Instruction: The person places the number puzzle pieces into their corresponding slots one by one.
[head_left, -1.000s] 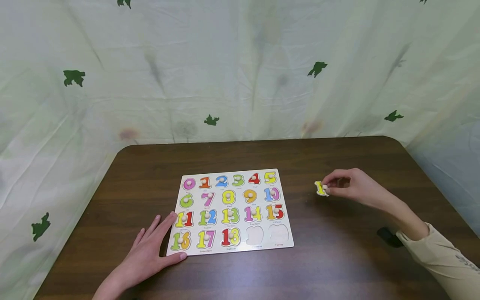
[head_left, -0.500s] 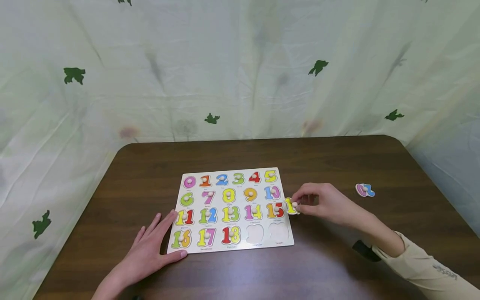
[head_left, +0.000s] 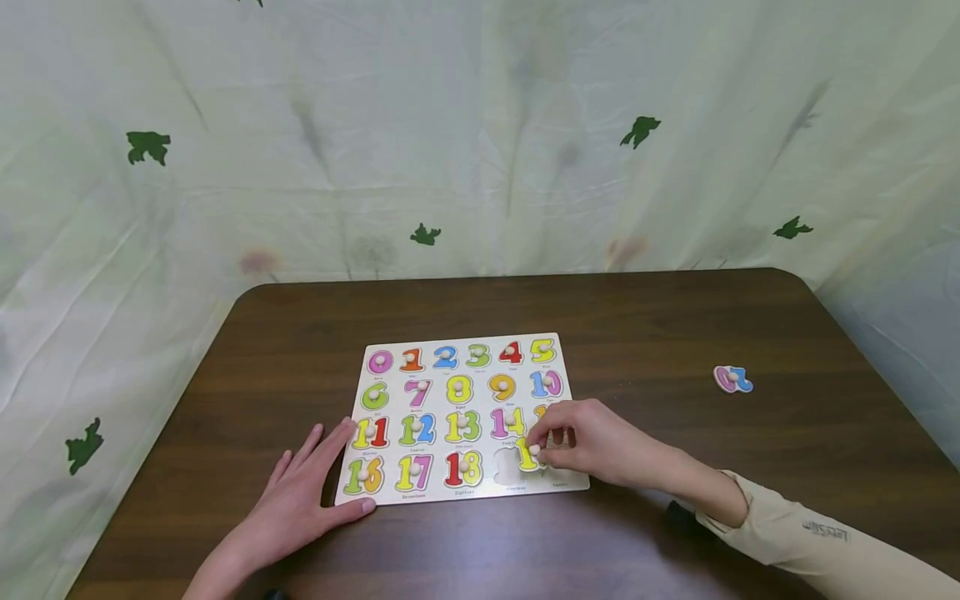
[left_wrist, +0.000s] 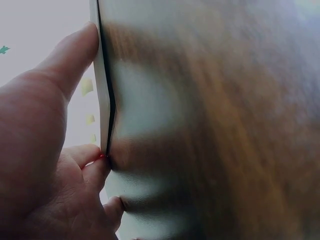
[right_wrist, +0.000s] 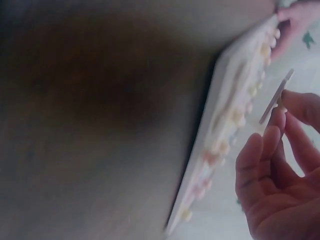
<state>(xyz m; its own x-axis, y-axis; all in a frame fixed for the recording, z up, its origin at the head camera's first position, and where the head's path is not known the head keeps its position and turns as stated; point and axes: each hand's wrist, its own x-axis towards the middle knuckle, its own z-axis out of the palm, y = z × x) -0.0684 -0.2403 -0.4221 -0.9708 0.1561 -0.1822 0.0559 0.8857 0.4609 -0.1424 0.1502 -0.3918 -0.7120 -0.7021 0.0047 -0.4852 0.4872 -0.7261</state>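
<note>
A white number puzzle board (head_left: 438,467) lies on the table with knobbed number pieces in several rows. My left hand (head_left: 288,508) rests at its near left corner, fingers spread along the left edge and thumb at the near edge. My right hand (head_left: 607,446) pinches the small knob of a number puzzle piece (head_left: 524,454) showing a yellow 1; fingers hide the rest of it. This piece hovers above the bottom row, partly over a bare recess (head_left: 506,473). In the right wrist view, the tilted piece (right_wrist: 276,99) is apart from the board.
A loose pink and blue puzzle piece (head_left: 732,379), apparently an upside-down 20, lies on the brown table (head_left: 645,325) right of the board. Behind the table hangs a pale curtain (head_left: 480,167) with green leaf-like shapes.
My right hand has carried the yellow piece leftward from the right side of the table to over the board's bottom row, uncovering the loose pink and blue piece. My left hand has stayed put.
</note>
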